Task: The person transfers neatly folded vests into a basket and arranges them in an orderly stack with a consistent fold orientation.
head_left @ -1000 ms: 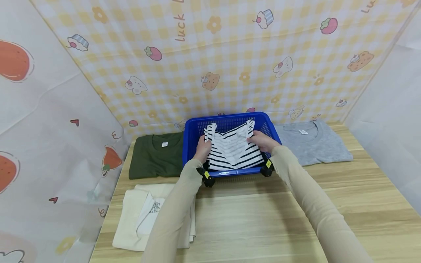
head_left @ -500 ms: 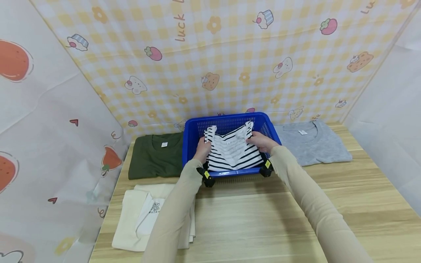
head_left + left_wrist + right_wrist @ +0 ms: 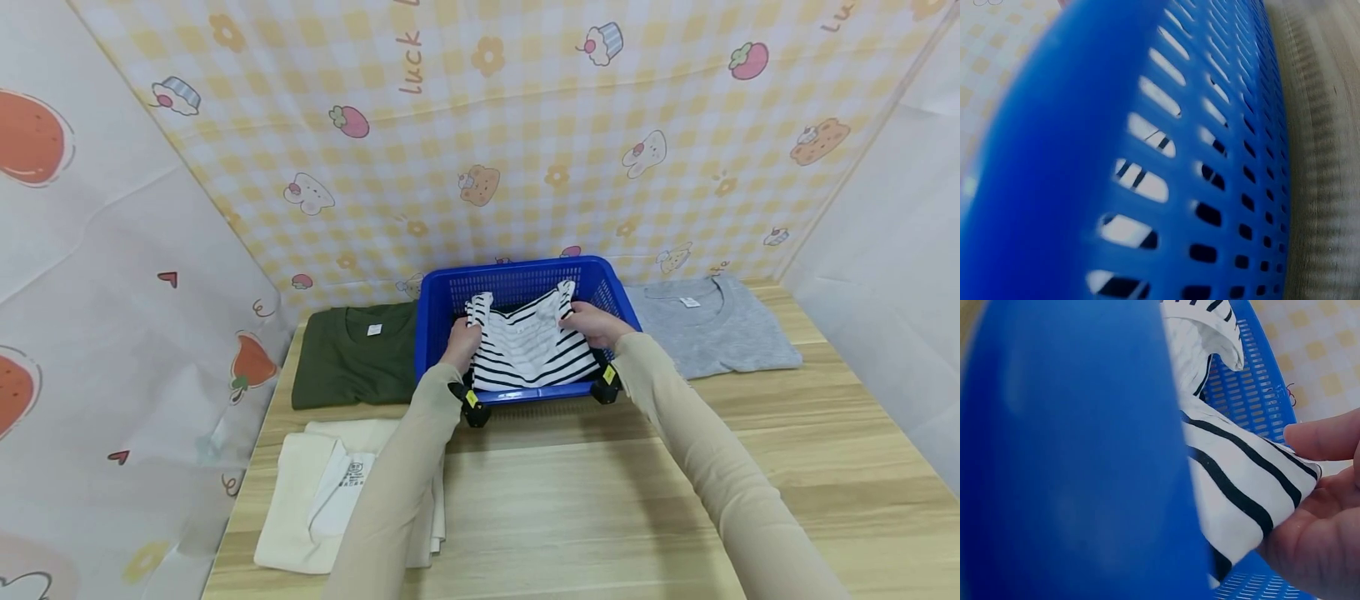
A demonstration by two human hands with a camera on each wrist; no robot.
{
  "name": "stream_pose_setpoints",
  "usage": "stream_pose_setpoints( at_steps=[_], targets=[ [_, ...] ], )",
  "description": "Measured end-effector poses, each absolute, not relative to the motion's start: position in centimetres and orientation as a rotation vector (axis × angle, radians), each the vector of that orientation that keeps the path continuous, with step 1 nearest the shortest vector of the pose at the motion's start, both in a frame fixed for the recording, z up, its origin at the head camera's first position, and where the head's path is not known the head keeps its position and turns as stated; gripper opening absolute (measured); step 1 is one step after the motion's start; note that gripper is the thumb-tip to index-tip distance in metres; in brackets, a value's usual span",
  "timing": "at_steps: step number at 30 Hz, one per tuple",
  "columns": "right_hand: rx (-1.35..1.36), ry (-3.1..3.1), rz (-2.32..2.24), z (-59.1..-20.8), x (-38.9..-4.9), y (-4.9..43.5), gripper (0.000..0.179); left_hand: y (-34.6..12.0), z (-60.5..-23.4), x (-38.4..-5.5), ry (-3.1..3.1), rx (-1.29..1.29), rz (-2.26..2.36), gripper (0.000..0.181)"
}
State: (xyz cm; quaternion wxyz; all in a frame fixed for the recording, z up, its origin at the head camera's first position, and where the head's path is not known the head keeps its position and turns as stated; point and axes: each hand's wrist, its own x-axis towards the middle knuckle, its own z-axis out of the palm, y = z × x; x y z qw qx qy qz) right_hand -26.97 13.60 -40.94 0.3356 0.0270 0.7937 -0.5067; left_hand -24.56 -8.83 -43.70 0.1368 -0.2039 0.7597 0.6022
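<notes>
A folded white shirt with black stripes [image 3: 525,350] lies inside the blue plastic basket [image 3: 517,272]. My left hand [image 3: 462,342] grips the shirt's left side, within the basket. On the opposite side my right hand [image 3: 596,323] pinches the shirt's edge. In the right wrist view the thumb lies over the striped cloth [image 3: 1241,472] and the fingers are beneath it. The basket's slotted wall [image 3: 1210,150] fills most of the left wrist view, so that hand is hidden there; stripes show through the slots.
A folded dark green T-shirt [image 3: 360,358] lies left of the basket, and a folded grey T-shirt [image 3: 720,333] lies right of it. Nearer, a folded cream garment [image 3: 300,500] sits on the wooden table [image 3: 555,508]. A checked cloth [image 3: 525,150] hangs behind.
The striped shirt's upper corners have sunk slightly lower in the basket. Both hands keep hold of it and have barely moved.
</notes>
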Motion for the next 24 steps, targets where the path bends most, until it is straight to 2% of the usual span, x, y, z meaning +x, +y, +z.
stream_pose_setpoints(
  at_steps=[16,19,23,24],
  targets=[
    [0.090,2.087,-1.252,-40.9,-26.8,13.6,0.070,-8.8,-43.3,-24.5,2.198,-0.577,1.677,0.048],
    [0.093,2.090,-1.234,-40.9,-26.7,13.7,0.071,-9.5,-47.4,-26.9,2.225,-0.579,1.658,0.054],
    [0.088,2.088,-1.216,-40.8,-26.7,13.7,0.072,-10.8,-55.9,-32.4,2.276,-0.614,1.598,0.064],
    [0.086,2.085,-1.214,-40.8,-26.7,13.7,0.072,-11.1,-57.0,-33.3,2.276,-0.636,1.580,0.066]
  ],
)
